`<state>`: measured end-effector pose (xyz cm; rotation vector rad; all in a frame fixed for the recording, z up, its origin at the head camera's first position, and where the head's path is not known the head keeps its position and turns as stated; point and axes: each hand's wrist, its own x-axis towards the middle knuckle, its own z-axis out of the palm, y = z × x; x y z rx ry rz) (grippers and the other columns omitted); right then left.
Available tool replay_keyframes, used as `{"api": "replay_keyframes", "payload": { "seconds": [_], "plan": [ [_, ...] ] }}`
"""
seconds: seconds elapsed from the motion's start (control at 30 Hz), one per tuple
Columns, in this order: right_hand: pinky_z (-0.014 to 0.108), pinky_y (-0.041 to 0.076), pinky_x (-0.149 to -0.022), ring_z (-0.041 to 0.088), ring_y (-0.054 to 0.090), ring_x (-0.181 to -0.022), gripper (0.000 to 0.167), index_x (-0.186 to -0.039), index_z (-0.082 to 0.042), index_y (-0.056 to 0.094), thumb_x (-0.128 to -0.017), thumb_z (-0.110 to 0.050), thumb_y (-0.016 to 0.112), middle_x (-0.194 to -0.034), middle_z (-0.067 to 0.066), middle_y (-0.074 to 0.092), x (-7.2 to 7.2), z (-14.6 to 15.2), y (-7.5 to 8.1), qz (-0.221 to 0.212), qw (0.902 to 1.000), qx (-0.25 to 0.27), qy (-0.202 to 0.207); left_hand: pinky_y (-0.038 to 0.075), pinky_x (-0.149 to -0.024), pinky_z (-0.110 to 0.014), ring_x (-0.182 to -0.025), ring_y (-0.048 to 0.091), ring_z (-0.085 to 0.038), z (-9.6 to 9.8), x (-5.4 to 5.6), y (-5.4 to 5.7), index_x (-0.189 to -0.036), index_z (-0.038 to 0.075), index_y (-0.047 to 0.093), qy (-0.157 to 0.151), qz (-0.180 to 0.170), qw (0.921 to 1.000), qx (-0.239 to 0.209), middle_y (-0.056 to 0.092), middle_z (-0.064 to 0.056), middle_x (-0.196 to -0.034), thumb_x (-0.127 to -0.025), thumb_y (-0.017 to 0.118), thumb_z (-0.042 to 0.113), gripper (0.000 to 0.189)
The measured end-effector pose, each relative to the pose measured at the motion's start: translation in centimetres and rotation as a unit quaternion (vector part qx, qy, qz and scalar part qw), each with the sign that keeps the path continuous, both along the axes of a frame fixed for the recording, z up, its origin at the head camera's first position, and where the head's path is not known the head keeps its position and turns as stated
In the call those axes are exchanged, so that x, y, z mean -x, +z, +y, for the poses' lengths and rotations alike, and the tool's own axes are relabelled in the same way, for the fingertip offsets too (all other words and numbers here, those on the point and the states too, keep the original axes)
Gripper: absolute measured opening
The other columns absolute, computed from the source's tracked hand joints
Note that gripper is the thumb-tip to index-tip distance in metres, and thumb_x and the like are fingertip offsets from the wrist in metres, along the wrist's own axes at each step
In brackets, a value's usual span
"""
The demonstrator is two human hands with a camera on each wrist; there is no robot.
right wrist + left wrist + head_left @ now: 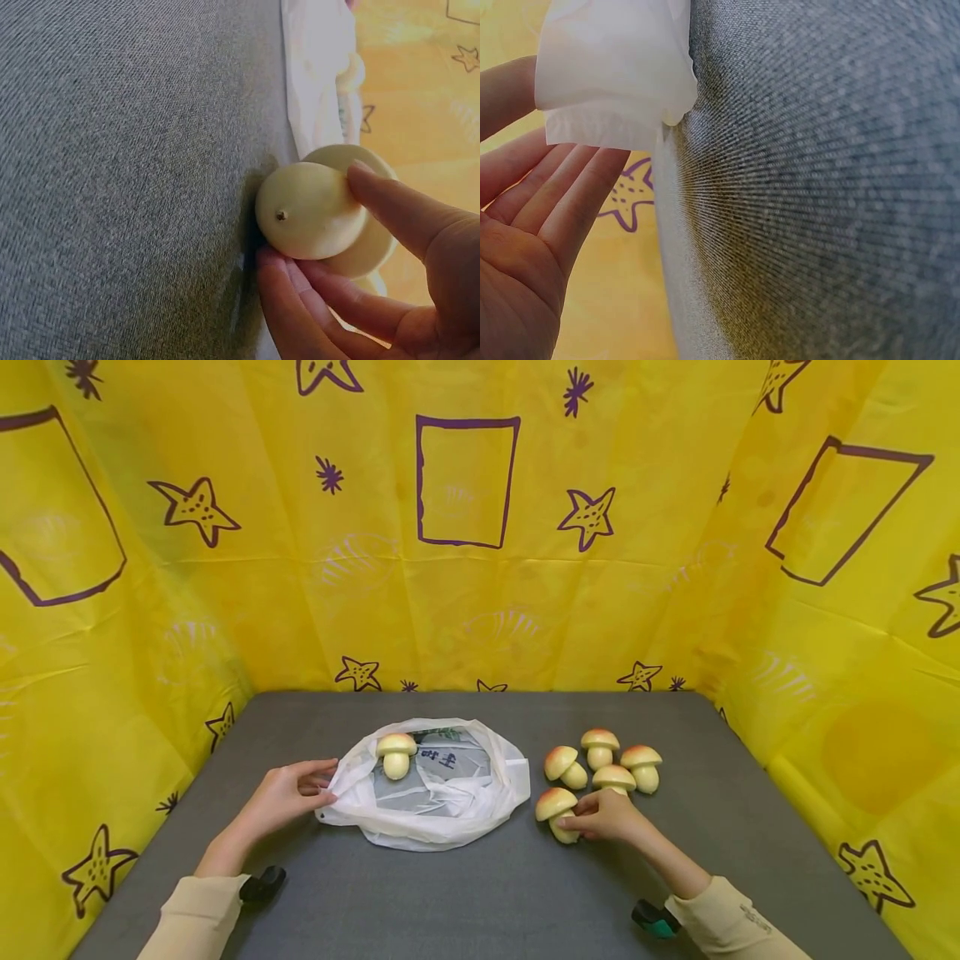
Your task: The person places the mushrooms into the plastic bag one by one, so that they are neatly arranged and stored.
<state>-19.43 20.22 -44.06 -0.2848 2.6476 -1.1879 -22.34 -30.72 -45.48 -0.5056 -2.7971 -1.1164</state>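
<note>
A white plastic bag [442, 837] lies on the grey table with its mouth spread wide. Inside its left rim sits one toy mushroom [396, 755], cream with an orange-tinged cap. My left hand [283, 797] is at the bag's left edge, thumb and fingers apart, touching the rim; in the left wrist view the fingertips are hidden behind the plastic [615, 75]. To the right of the bag, my right hand [611, 817] pinches the stem of a mushroom [555, 804] between thumb and fingers. In the right wrist view the rounded stem end [307, 214] faces the camera, close to the table.
Several more mushrooms [600, 747] stand or lean in a cluster just beyond my right hand. Yellow cloth walls [480, 610] with purple drawings enclose the table [420, 910] at the back and both sides.
</note>
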Motion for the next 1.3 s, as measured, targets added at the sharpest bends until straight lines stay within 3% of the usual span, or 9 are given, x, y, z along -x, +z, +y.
{"api": "replay_keyframes", "payload": {
  "seconds": [0.3,0.67,1.0,1.3],
  "plan": [
    [0.028,0.055,-0.057,0.015,0.066,-0.061,0.028,-0.076,-0.003,0.070,-0.079,-0.030,0.076,-0.066,0.002,0.067,-0.06,-0.55,0.01,-0.014,0.9997,0.004,-0.022,0.057,-0.071,-0.024,-0.085,0.070,-0.017,0.11,0.00,-0.06,-0.123,0.002,0.062,0.003,0.002,1.0000,0.005,0.069,-0.015,-0.108,-0.076,0.080,0.024,0.055],
    [0.025,0.052,-0.054,0.012,0.064,-0.058,0.031,-0.070,-0.003,0.066,-0.082,-0.030,0.072,-0.062,0.003,0.065,-0.03,-0.76,0.07,-0.023,0.9993,0.004,-0.031,0.058,-0.071,-0.025,-0.086,0.070,-0.018,0.06,-0.05,-0.17,-0.124,0.001,0.061,-0.002,0.002,1.0000,-0.002,0.069,-0.015,-0.109,-0.076,0.080,0.023,0.056],
    [0.034,0.058,-0.059,0.024,0.070,-0.063,0.032,-0.079,0.003,0.071,-0.087,-0.028,0.068,-0.070,0.014,0.071,-0.46,-0.84,0.03,-0.046,0.9976,0.029,-0.042,0.058,-0.070,-0.024,-0.085,0.070,-0.018,0.14,-0.15,-0.10,-0.123,0.001,0.062,0.002,0.006,1.0000,0.003,0.070,-0.015,-0.107,-0.076,0.080,0.023,0.055],
    [0.034,0.058,-0.059,0.024,0.070,-0.065,0.030,-0.085,0.005,0.072,-0.089,-0.024,0.066,-0.072,0.015,0.071,-0.58,-0.54,0.02,-0.046,0.9972,0.036,-0.048,0.058,-0.070,-0.025,-0.085,0.070,-0.019,0.09,-0.11,-0.13,-0.123,0.002,0.062,0.003,0.006,1.0000,0.004,0.070,-0.015,-0.107,-0.076,0.080,0.023,0.055]
  ]
}}
